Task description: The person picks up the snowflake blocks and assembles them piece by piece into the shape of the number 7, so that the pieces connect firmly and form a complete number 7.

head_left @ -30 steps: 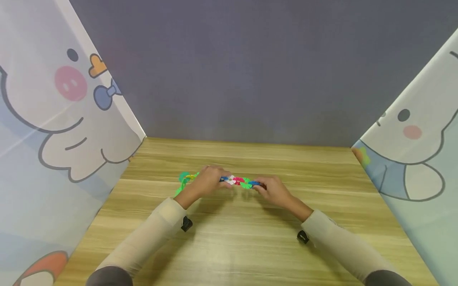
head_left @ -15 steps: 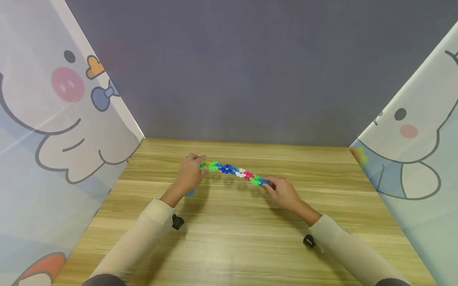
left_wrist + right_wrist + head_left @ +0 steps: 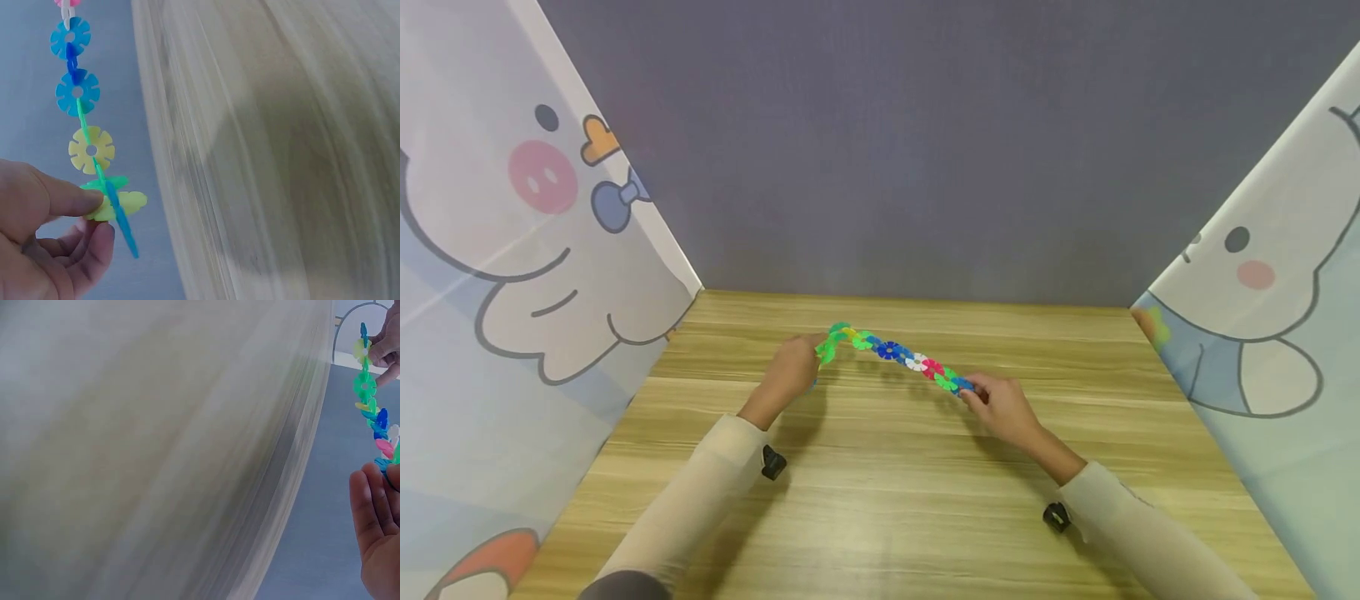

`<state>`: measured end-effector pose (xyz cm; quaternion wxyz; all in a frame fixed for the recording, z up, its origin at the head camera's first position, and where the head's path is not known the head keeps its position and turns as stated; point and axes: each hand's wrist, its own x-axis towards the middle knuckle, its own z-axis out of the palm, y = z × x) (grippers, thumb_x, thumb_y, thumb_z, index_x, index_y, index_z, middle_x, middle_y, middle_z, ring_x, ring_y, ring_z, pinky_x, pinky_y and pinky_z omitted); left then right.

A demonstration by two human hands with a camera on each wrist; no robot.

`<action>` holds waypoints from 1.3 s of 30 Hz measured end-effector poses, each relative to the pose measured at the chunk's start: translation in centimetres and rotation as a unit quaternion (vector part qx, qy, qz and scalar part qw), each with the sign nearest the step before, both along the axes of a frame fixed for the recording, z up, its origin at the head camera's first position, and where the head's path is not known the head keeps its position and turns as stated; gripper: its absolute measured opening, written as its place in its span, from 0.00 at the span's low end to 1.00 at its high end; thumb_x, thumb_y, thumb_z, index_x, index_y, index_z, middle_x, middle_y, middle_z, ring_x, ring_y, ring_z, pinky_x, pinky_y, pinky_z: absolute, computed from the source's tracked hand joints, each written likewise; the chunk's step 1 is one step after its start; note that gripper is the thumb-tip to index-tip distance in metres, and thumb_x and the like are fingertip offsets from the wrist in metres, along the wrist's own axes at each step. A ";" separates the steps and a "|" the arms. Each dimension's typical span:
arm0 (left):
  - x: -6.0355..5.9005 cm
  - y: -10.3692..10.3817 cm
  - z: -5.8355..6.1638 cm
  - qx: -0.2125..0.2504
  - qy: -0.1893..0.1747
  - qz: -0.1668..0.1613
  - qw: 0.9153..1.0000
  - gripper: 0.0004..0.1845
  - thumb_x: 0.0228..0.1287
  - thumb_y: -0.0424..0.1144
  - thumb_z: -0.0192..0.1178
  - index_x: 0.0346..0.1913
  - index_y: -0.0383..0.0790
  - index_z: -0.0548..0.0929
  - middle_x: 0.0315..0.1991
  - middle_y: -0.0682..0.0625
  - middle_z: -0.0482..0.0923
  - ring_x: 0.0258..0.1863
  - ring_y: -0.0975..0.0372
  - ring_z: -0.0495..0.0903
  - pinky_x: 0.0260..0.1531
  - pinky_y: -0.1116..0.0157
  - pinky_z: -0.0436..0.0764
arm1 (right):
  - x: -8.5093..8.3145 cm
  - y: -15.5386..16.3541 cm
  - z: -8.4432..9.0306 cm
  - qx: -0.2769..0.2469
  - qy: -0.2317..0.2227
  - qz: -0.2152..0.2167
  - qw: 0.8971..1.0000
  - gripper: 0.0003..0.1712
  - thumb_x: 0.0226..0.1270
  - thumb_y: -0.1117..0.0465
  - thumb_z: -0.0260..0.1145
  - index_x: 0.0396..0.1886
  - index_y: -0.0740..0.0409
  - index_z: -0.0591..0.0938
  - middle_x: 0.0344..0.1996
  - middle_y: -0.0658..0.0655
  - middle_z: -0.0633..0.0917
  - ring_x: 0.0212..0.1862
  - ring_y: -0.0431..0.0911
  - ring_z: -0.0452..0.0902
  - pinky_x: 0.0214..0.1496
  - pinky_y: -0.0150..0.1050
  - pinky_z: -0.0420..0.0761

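A chain of slotted, flower-shaped plastic discs (image 3: pixel 889 351) stretches between my hands above the table, in green, yellow, blue, white and pink. Its left part bends back toward me. My left hand (image 3: pixel 788 367) is at that bent end. The left wrist view shows its thumb and fingers pinching a yellow disc (image 3: pixel 131 203), with a blue disc (image 3: pixel 125 226) slotted beside it. At the other end, my right hand (image 3: pixel 1007 408) pinches a blue disc (image 3: pixel 962 385), partly covered by the fingers. Both hands and the chain also appear in the right wrist view.
Beneath the hands lies a wood-grain table (image 3: pixel 880 500). A dark grey panel (image 3: pixel 910 150) rises behind it. Cartoon-printed panels stand at the left (image 3: pixel 467 350) and right (image 3: pixel 1292 358). A small black device (image 3: pixel 772 462) is at the left wrist, another (image 3: pixel 1056 517) at the right.
My left hand has shifted from the chain's middle toward its left end, uncovering more discs. My right hand has moved slightly right and nearer, still holding its blue disc.
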<state>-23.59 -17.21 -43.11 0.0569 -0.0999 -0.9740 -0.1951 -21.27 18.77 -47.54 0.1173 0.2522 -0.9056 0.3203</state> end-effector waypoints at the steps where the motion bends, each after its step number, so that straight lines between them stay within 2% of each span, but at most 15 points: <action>1: -0.2 0.2 -0.1 -0.006 0.006 0.000 1.000 0.26 0.62 0.23 0.56 0.64 0.40 0.75 0.48 0.39 0.84 0.40 0.50 0.82 0.36 0.59 0.84 | 0.2 0.2 0.0 0.003 -0.005 -0.001 1.000 0.09 0.65 0.60 0.66 0.42 0.60 0.84 0.16 0.44 0.78 0.15 0.30 0.61 0.14 0.25 0.65; 3: -0.7 0.5 -0.2 -0.020 0.017 0.000 1.000 0.26 0.62 0.22 0.55 0.63 0.41 0.75 0.46 0.38 0.84 0.42 0.50 0.81 0.33 0.60 0.83 | 0.5 0.5 -0.1 0.010 -0.013 -0.007 1.000 0.09 0.65 0.60 0.66 0.42 0.60 0.84 0.16 0.44 0.77 0.15 0.29 0.60 0.14 0.25 0.64; 6: -1.5 1.1 -0.4 -0.034 0.018 -0.003 0.999 0.27 0.63 0.21 0.50 0.63 0.44 0.77 0.42 0.38 0.83 0.33 0.53 0.79 0.20 0.66 0.76 | 1.1 1.0 -0.2 0.022 -0.021 -0.024 0.999 0.10 0.65 0.60 0.66 0.42 0.60 0.84 0.16 0.44 0.76 0.16 0.30 0.61 0.15 0.25 0.64; 8: -2.0 1.4 -0.5 -0.037 0.011 -0.007 0.999 0.27 0.64 0.21 0.48 0.63 0.45 0.77 0.44 0.38 0.83 0.32 0.56 0.77 0.17 0.70 0.71 | 1.5 1.1 -0.2 0.029 -0.017 -0.028 0.999 0.09 0.64 0.61 0.67 0.41 0.59 0.85 0.16 0.44 0.77 0.16 0.30 0.62 0.15 0.25 0.65; 13: -3.1 2.3 -0.8 -0.040 0.005 -0.031 0.999 0.27 0.63 0.19 0.48 0.62 0.42 0.77 0.44 0.37 0.81 0.32 0.56 0.76 0.19 0.70 0.71 | 2.7 1.1 0.0 0.040 -0.003 -0.019 0.999 0.06 0.61 0.61 0.69 0.36 0.58 0.85 0.17 0.43 0.80 0.18 0.27 0.66 0.18 0.23 0.70; 18: -4.6 3.0 -1.5 -0.069 0.038 -0.055 0.995 0.32 0.57 0.15 0.49 0.61 0.46 0.79 0.38 0.39 0.81 0.34 0.55 0.78 0.22 0.67 0.75 | 4.1 0.5 0.7 0.049 -0.008 0.004 0.999 0.04 0.58 0.61 0.71 0.31 0.56 0.83 0.17 0.41 0.78 0.18 0.27 0.65 0.18 0.22 0.71; 23: -5.8 3.6 -2.3 -0.075 0.054 -0.084 0.992 0.36 0.52 0.13 0.48 0.60 0.48 0.80 0.36 0.42 0.79 0.37 0.54 0.79 0.29 0.64 0.80 | 5.3 0.1 0.9 0.074 -0.025 0.027 0.997 0.08 0.57 0.61 0.72 0.26 0.53 0.79 0.17 0.41 0.78 0.19 0.27 0.63 0.19 0.21 0.70; 31: -7.1 5.2 -3.4 -0.087 0.043 -0.128 0.987 0.36 0.52 0.13 0.51 0.61 0.49 0.79 0.37 0.45 0.77 0.39 0.55 0.77 0.36 0.62 0.81 | 6.8 -0.6 0.2 0.113 -0.041 0.065 0.991 0.11 0.57 0.55 0.72 0.26 0.54 0.79 0.16 0.41 0.79 0.19 0.25 0.65 0.20 0.20 0.70; 35: -7.7 6.1 -4.0 -0.093 0.039 -0.150 0.983 0.37 0.51 0.13 0.51 0.60 0.51 0.79 0.36 0.47 0.77 0.38 0.57 0.76 0.32 0.65 0.80 | 7.5 -1.0 -0.2 0.128 -0.059 0.076 0.987 0.14 0.57 0.50 0.72 0.24 0.51 0.78 0.15 0.39 0.77 0.18 0.25 0.63 0.19 0.21 0.69; 39: -8.2 7.0 -4.4 -0.099 0.031 -0.167 0.981 0.35 0.56 0.14 0.52 0.61 0.53 0.79 0.35 0.48 0.77 0.36 0.59 0.75 0.29 0.67 0.78 | 8.0 -1.4 -0.4 0.135 -0.063 0.074 0.986 0.16 0.55 0.47 0.73 0.21 0.48 0.76 0.15 0.38 0.76 0.17 0.25 0.63 0.20 0.20 0.68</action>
